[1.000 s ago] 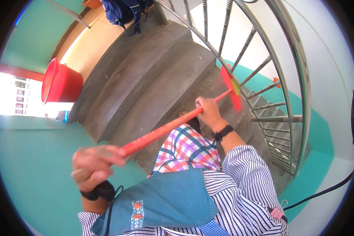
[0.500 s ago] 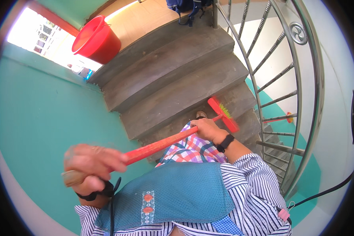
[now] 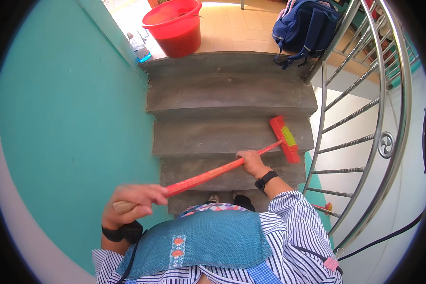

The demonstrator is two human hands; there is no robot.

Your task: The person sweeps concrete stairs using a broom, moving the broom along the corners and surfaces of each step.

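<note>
My left hand (image 3: 133, 204) grips the wooden top end of a red broom handle (image 3: 203, 177), its fingers slightly blurred. My right hand (image 3: 252, 164), with a dark band on the wrist, is wrapped around the same handle farther along. The handle slants up to the right to a red broom head (image 3: 277, 128) with yellow-green bristles, which lies across a dusty grey concrete step (image 3: 208, 135) beside the railing. My shoes show at the bottom of the stairs, above my apron.
A red bucket (image 3: 175, 40) and a navy backpack (image 3: 303, 31) sit on the wooden landing (image 3: 236, 31) at the stair top, a blue plastic item (image 3: 143, 56) beside the bucket. A teal wall (image 3: 71, 142) bounds the left, a curved steel railing (image 3: 397, 94) the right.
My view has turned to face up the stairs, bringing bucket and backpack rightward in the picture. The broom head shifted inward from the railing, then onto a higher-looking step; both hands stay on the handle.
</note>
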